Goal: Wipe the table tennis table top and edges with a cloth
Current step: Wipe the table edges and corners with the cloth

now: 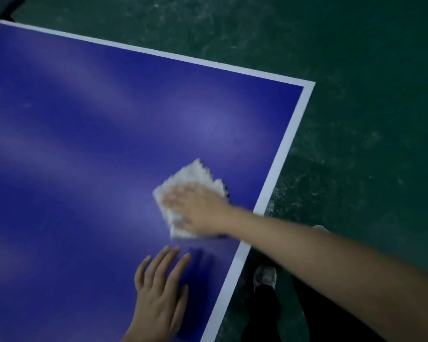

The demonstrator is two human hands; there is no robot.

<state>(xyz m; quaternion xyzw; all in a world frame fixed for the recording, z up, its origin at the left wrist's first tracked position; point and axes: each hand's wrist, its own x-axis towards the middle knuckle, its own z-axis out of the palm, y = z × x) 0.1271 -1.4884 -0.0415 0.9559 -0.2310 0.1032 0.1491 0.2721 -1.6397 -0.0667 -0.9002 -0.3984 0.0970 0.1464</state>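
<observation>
Dark green floor (356, 70), scuffed with pale marks, fills the head view from 12 round to 4 o'clock. The blue table tennis table (84, 119) takes the rest and is cut off at the 9 and 6 o'clock edges, so only one corner (311, 83) shows, at about 2 o'clock. A dark object (8, 7) at 10 o'clock is clipped by the frame and too dim to name.

The right hand (198, 208) is smeared by blur. It lies palm down on a white fluffy cloth (193, 176), fingers apparently flat and pressing rather than curled, and it hides the cloth's 4 o'clock part. The cloth sits on the blue top just right of centre, near the white edge line (279, 154) but not on it. It is turned cornerwise, one corner at 12 o'clock, with its longer run from 1 toward 7 o'clock, roughly parallel to that line.

The left hand (158, 290) rests flat at 6 o'clock, fingers straight and holding nothing. A pale shoe (266, 276) and dark trouser leg (265, 314) stand beside the table at 5 o'clock.
</observation>
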